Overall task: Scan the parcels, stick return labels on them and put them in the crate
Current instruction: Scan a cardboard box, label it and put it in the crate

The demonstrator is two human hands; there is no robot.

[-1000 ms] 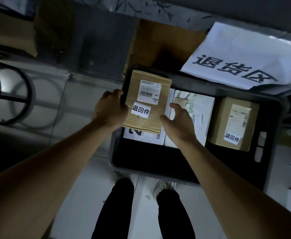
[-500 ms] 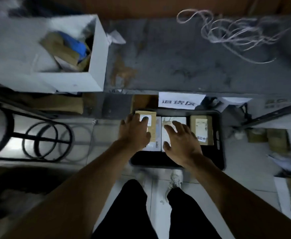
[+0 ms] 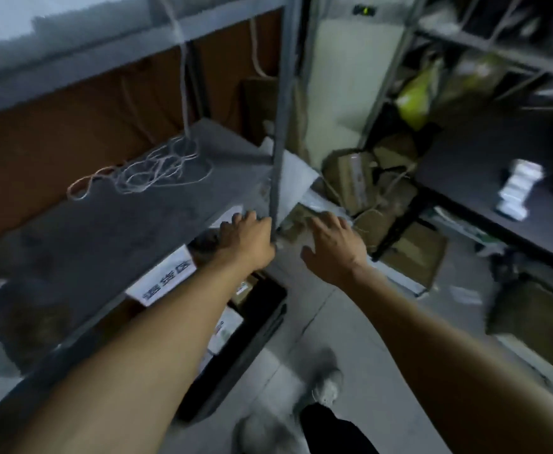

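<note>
Two bare forearms reach forward; left hand [image 3: 247, 239] and right hand [image 3: 334, 245] each show a released grip, fingers spread, holding nothing. Below them, the dark crate [image 3: 262, 314] holds parcels [image 3: 244, 290] under the shelf [image 3: 111, 231]; a white sign [image 3: 163, 278] bears blurred, unreadable characters.

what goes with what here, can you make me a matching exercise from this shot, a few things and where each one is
Things:
1 tangled string
2 black crate
3 pile of brown parcels
4 yellow-green bag

Places:
a on the floor under the grey shelf
b up on the right-hand rack
c on top of the grey shelf
d on the floor beyond the right hand

Pairs: 1-c, 2-a, 3-d, 4-b
</note>
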